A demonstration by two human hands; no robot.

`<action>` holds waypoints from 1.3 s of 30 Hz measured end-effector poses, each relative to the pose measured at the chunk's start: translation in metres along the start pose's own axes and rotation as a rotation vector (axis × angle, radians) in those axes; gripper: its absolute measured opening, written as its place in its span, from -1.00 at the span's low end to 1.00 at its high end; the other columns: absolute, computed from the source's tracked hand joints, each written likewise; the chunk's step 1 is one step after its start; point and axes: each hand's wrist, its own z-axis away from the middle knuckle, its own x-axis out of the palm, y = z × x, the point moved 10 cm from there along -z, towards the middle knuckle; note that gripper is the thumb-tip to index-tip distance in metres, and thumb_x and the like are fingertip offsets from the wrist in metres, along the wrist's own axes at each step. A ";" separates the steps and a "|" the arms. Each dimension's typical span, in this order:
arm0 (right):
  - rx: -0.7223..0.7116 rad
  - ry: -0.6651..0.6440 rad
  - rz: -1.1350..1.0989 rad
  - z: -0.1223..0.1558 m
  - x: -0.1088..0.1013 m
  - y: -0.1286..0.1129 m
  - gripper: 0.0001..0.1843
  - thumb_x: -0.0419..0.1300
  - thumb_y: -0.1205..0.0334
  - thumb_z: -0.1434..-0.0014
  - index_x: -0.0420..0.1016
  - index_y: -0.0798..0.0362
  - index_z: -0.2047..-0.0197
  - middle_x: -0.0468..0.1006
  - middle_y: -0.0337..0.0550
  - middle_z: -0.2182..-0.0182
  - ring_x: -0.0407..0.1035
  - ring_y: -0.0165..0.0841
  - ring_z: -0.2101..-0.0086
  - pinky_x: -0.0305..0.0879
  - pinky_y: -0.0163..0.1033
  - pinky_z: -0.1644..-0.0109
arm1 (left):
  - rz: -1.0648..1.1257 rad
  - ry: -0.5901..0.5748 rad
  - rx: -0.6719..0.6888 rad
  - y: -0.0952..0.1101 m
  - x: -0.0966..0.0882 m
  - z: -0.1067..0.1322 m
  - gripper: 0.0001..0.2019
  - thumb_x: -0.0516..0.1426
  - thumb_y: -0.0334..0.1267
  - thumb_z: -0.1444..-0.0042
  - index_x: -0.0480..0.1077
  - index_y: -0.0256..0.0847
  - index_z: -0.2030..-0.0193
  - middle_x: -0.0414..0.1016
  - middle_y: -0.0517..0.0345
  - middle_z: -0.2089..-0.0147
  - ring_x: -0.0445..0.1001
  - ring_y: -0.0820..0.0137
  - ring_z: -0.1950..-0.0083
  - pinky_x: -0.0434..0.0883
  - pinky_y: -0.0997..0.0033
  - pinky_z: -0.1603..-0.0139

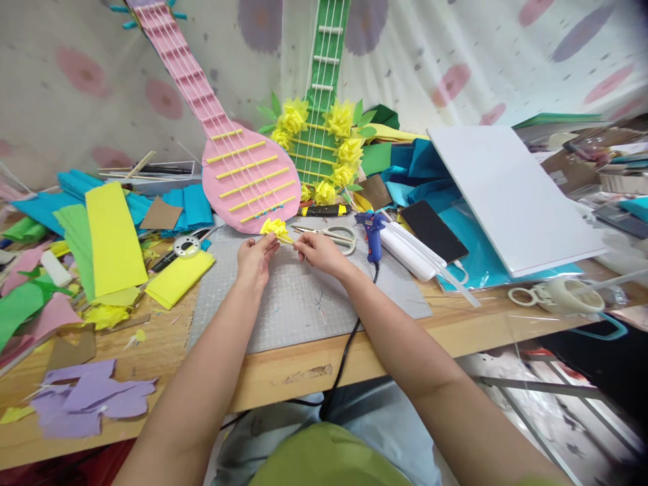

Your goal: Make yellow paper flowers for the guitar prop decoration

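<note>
From where I stand, both bare hands meet above the far part of the grey cutting mat [283, 317], right in front of the pink paper instrument [248, 172]. Between them is a yellow paper flower [274, 227], just below the rounded pink body. The left hand [254, 262] has its fingers pinching the base of the flower, while the fingers of the right hand [320, 252] are pressed together on its thin yellow tail.

Scissors [349, 237] lie just beyond the right hand, partly hidden by it. To their right is a blue glue gun [373, 237], its black cord running over the front edge of the wooden surface [167, 337]. A black phone [429, 231] lies farther right, near a large white board [516, 196].

Behind, a green instrument [324, 152] is dressed in yellow flowers [340, 119]. Purple scraps [98, 398] lie at the near left.
</note>
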 end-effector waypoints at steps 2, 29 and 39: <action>-0.006 0.000 0.010 0.000 0.000 -0.001 -0.79 0.01 0.22 -0.16 0.34 0.09 0.46 0.47 -0.26 0.55 0.25 -0.50 0.53 0.09 -0.37 0.34 | -0.007 -0.003 0.012 0.001 0.001 0.001 -0.65 0.17 -0.60 0.14 0.04 -0.19 0.49 0.44 0.19 0.55 0.47 0.47 0.48 0.44 0.38 0.24; -0.006 0.050 0.070 0.003 -0.001 -0.007 -0.81 0.03 0.23 -0.17 0.34 0.08 0.44 0.44 -0.27 0.58 0.24 -0.47 0.51 0.05 -0.36 0.35 | 0.004 -0.043 0.021 0.001 0.004 -0.001 -0.79 0.13 -0.53 0.12 0.14 -0.23 0.50 0.43 0.20 0.53 0.47 0.50 0.45 0.42 0.39 0.18; 0.014 0.054 0.057 0.002 -0.002 -0.003 -0.79 0.04 0.24 -0.17 0.31 0.08 0.49 0.44 -0.28 0.59 0.24 -0.48 0.52 0.05 -0.37 0.34 | 0.014 -0.046 -0.033 -0.006 0.003 -0.001 -0.71 0.15 -0.68 0.19 0.17 -0.26 0.47 0.45 0.17 0.50 0.49 0.48 0.41 0.44 0.39 0.16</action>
